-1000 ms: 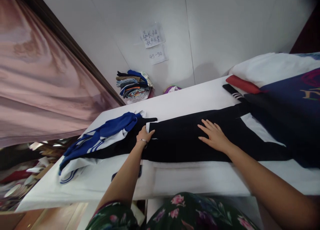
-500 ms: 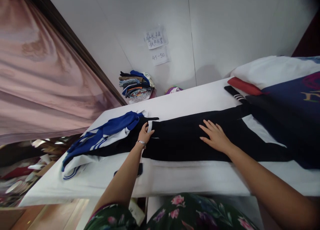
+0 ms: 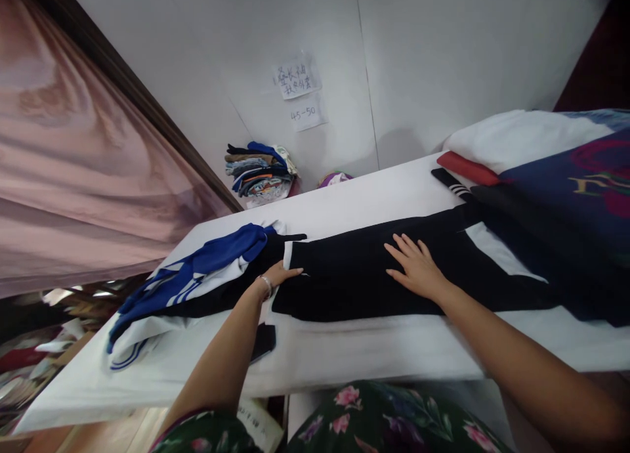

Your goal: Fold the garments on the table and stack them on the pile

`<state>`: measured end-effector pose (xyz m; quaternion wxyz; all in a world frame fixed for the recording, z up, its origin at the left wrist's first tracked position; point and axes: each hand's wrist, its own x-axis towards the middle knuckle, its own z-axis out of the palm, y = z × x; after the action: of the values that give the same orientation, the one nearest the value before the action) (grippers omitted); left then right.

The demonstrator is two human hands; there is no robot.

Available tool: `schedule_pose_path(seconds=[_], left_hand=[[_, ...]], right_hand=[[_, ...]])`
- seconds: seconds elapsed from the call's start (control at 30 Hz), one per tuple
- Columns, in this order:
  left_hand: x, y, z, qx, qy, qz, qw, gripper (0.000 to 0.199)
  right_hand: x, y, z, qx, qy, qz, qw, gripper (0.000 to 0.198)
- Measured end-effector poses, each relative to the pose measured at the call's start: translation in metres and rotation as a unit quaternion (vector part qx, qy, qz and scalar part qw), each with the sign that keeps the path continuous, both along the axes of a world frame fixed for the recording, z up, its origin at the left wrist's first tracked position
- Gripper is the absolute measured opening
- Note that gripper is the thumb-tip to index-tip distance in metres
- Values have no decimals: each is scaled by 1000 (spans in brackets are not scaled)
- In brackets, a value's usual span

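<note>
left hand (image 3: 279,274) slid down black garment (image 3: 349,279) end, grip unclear; right hand (image 3: 416,269) spread atop

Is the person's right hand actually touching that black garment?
Touching. The head view shows the right hand lying flat on the black garment, its fingers spread over the cloth.

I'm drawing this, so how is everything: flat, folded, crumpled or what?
Black garment: spread flat
Left hand: at its edge, thumb on top
Right hand: open, resting on it
Blue-and-white garment: crumpled
Clothes pile: folded, stacked
Curtain: hanging
Dark flat object: partly hidden
Paper signs: stuck up
</note>
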<state>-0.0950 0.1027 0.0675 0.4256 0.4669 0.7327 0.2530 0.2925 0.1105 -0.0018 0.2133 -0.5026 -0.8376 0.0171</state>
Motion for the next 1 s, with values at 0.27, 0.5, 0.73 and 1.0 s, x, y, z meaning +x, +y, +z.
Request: schedule_pose_path(seconds=[0.27,0.5,0.73,1.0], left_hand=[[-3,-2,17,-4,-141,24,990,44],[20,14,44,82,-105,34,990,43],[19,18,43,-7,-62,5,998,50],[7,8,0,1,25,91,996,41]], right_hand=[[-9,-6,7,-8,-44,62,997,54],[-9,-5,7,-12,-52,66,996,55],[-8,-7,6,-8,-41,65,997,56],[-7,-6,1,8,-37,64,997,56]])
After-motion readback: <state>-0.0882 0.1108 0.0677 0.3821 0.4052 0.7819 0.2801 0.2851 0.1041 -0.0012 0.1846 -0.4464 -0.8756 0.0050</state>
